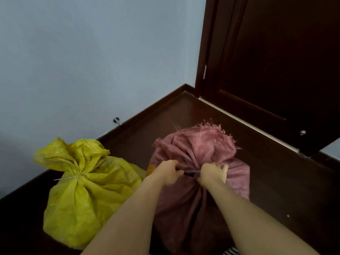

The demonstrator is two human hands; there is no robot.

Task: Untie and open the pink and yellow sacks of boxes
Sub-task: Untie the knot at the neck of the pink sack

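A pink woven sack [198, 144] stands on the dark floor, its frayed mouth gathered and bound at the neck by a dark tie [191, 172]. My left hand [168, 171] grips the tie on the left side of the neck. My right hand [213, 173] grips the tie and the bunched neck on the right. A short stretch of the tie shows between the two fists. To the left stands a yellow sack [88, 190], tied shut with a pale string [73, 177]; neither hand touches it.
A pale blue wall [92, 61] with a dark skirting board runs behind the sacks. A small metal doorstop [116, 120] sticks out near the floor. A dark wooden door [276, 70] stands at the right. Bare dark floor [285, 181] lies right of the pink sack.
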